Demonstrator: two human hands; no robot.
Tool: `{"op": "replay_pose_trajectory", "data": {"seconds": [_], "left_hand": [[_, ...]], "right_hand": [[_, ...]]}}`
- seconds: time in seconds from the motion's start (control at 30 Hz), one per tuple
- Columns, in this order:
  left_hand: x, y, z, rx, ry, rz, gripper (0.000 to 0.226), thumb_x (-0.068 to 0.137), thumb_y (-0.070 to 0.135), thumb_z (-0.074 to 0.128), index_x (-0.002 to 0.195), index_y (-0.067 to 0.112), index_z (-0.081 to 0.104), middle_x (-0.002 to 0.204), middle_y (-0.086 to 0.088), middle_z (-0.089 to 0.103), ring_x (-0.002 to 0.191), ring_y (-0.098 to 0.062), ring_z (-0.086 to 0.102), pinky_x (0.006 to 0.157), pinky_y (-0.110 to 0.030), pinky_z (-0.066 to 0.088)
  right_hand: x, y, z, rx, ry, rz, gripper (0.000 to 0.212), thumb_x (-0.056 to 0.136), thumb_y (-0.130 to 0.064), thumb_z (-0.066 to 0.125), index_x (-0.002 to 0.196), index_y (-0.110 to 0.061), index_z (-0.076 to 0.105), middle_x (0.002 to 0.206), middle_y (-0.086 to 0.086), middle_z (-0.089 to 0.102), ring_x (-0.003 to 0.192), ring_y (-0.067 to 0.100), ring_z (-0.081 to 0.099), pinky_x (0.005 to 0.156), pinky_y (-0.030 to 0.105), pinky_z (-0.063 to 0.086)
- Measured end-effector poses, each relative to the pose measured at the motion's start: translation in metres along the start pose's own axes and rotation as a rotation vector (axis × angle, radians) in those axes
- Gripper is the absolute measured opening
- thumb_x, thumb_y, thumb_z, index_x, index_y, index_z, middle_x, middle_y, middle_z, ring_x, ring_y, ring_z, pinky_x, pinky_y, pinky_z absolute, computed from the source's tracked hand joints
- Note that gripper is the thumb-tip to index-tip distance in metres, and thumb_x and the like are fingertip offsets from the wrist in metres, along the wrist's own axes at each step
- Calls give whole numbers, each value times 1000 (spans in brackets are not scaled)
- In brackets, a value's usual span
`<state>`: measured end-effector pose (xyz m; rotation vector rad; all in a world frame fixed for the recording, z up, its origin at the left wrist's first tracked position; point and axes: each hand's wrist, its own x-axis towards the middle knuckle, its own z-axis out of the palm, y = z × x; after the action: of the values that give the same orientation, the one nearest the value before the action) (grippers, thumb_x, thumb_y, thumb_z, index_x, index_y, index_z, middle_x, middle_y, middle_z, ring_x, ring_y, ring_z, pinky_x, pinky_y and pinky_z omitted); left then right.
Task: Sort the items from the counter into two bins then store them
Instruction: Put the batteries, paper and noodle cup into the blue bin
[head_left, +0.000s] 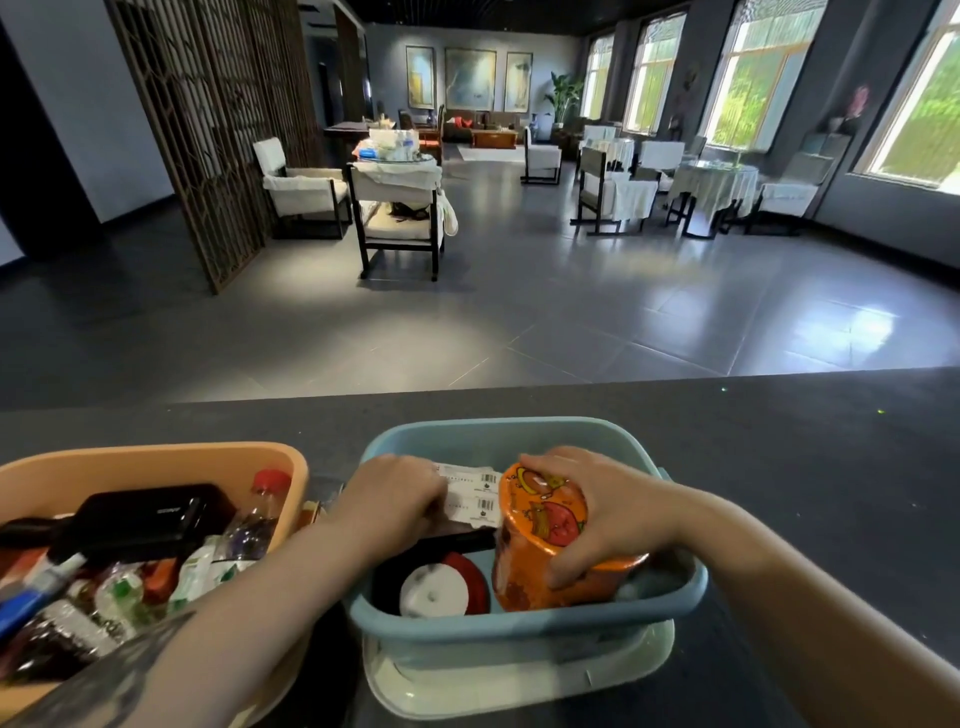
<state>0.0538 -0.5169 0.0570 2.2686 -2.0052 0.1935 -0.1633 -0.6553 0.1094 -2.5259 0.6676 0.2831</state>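
both hands are down in the blue bin (524, 631), which sits on the dark tabletop (810, 467) with a pale lid (519, 686) lying under it. the right hand (597, 514) is curled over the top edge of an orange noodle cup (540, 540), fingers wrapped around its lid and side, and the cup is tilted inside the bin toward the bin's right half. the left hand (389, 499) is at the bin's back left corner, fingers bent down onto a white strip of barcode labels (475, 499) that lies just left of the cup; looks like it's pinching or pressing it but i honestly can't tell which. at the bottom of the bin, front left, there's a red and white round thing (441, 587) next to something black, right beside the base of the cup. left of the blue bin, nearly touching it, is an orange bin (156, 457), already packed: a black box (150, 514) on top, a bottle with a red cap (265, 499) leaning at the side nearest the blue bin, a blue marker (31, 597) and some crinkly packets closer to the front. beyond the tabletop it's a big tiled room with chairs (400, 213) and clothed tables, well behind the bins.
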Motion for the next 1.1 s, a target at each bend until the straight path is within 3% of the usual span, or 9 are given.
{"op": "replay_pose_trajectory", "data": {"seconds": [0.13,0.33,0.43,0.57,0.7,0.77,0.93,1.0,1.1], "left_hand": [[0,1,3,-174,24,-111,20,80,43,65,96,32,65,100,13,61,94,-11,59,68,-22,35],[-1,19,-3,-385,72,-227,14,84,28,62,97,32,66,98,10,64,93,-12,60,80,-31,48],[7,39,-6,-359,37,-108,15,83,21,58,92,30,67,97,7,64,93,-17,60,81,-32,48],[24,59,1,-24,-109,143,18,83,21,53,94,24,67,98,-1,63,91,-25,58,66,-32,39],[42,72,28,274,-326,540,33,87,29,52,118,23,61,128,1,56,123,-23,44,106,-39,32],[47,72,40,332,-409,642,36,91,25,50,126,20,55,136,-3,49,130,-27,40,112,-42,24],[58,68,45,271,-219,775,26,77,39,68,100,26,69,112,5,65,114,-20,53,105,-35,33],[60,65,46,269,-106,711,30,70,52,69,93,33,70,104,14,67,109,-11,53,99,-29,33],[61,60,55,166,-61,567,36,73,51,66,99,27,67,110,6,62,108,-13,39,88,-33,36]], "right_hand": [[6,-6,38,-25,93,-40,119,45,-88,62,143,-56,4,150,-23,11,141,10,5,117,49,7],[-5,-5,18,-20,174,-6,113,38,-87,62,140,-55,24,147,-21,23,136,11,21,114,47,18],[-18,2,-13,-53,217,49,112,34,-83,63,138,-53,33,148,-18,26,137,13,23,112,50,19],[-33,9,-28,-9,198,35,109,37,-76,71,137,-53,35,147,-21,25,137,11,26,114,48,24],[-35,10,-20,-46,193,7,106,44,-70,79,139,-52,33,144,-27,24,133,4,22,115,40,18],[-35,12,-18,-49,206,-6,105,47,-70,79,140,-51,33,145,-28,22,133,2,20,114,38,15],[-37,15,-20,-34,196,-24,102,50,-74,75,139,-55,29,146,-29,20,131,-2,18,117,40,18],[-38,16,-20,-21,184,-35,101,50,-73,75,138,-58,27,144,-32,18,127,-6,16,117,39,18],[-38,15,-20,-7,182,-26,100,49,-70,77,136,-60,28,137,-36,19,121,-10,15,116,35,19]]}}
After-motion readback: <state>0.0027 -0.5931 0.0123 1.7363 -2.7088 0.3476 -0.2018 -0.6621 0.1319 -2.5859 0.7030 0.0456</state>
